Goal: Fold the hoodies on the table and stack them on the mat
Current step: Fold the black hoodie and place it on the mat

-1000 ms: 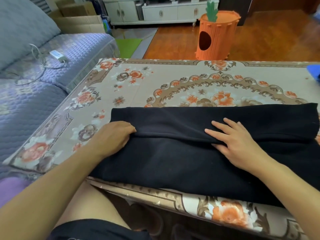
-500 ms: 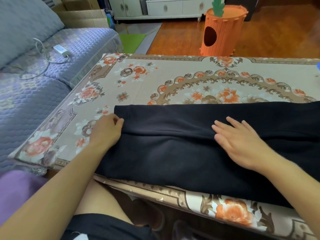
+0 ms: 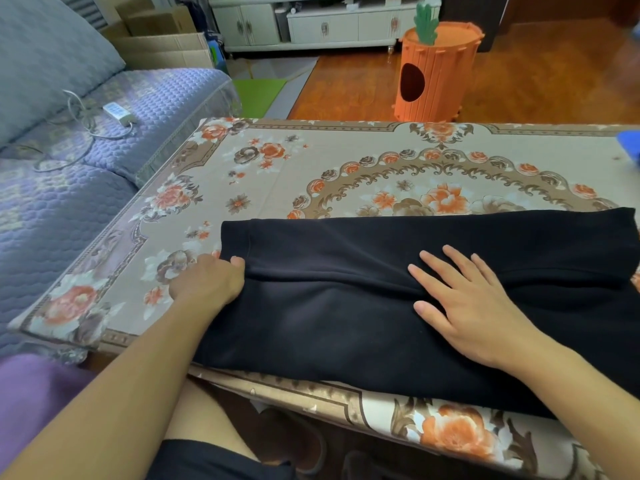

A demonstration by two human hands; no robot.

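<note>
Hands on the folded hoodie
Left hand pinched its left edge, fingers curled; right hand lay flat on its middle, fingers spread

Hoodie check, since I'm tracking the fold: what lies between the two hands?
Head view: only black hoodie, with a fold ridge running from left hand to right hand.

Evenly lit, soft indoor daylight, brightest on the wooden floor at top, with mild sheen there. Faint shadows only, under the hands. Black hoodie nearly featureless, folds barely readable. Wide-angle bending toward the edges; corners softened, upper right blurred. Centre sharp.
</note>
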